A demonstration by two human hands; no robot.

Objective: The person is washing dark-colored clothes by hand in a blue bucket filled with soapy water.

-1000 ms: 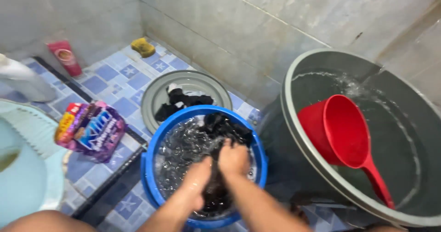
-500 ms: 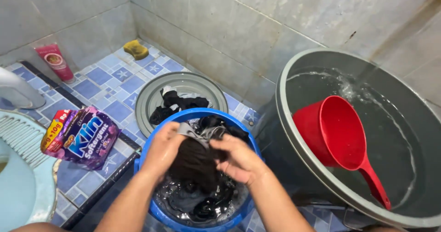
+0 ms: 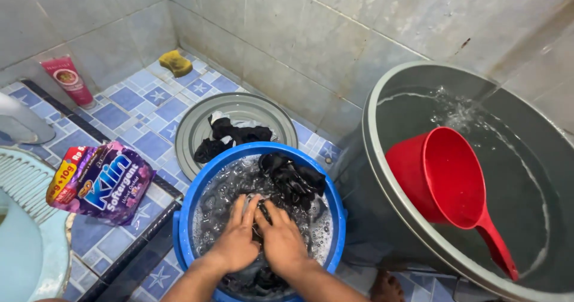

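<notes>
A blue bucket (image 3: 186, 213) stands on the tiled floor, full of soapy water and dark clothes (image 3: 292, 179). My left hand (image 3: 236, 239) and my right hand (image 3: 280, 241) lie side by side, palms down, pressing a dark garment into the water at the near side of the bucket. The fingers are spread flat over the cloth. More dark cloth bunches against the far right of the bucket's rim.
A grey basin (image 3: 197, 120) with a few dark and white clothes sits behind the bucket. At right, a large grey tub (image 3: 382, 158) of water holds a red dipper (image 3: 448, 182). A purple detergent pouch (image 3: 98, 182), pink tube (image 3: 66, 80), yellow sponge (image 3: 175, 62) and light blue squat toilet (image 3: 24, 218) lie left.
Half a second ago both hands held a dark garment lifted above the bucket. Now they have pushed it down into the soapy water and lie flat on it.
</notes>
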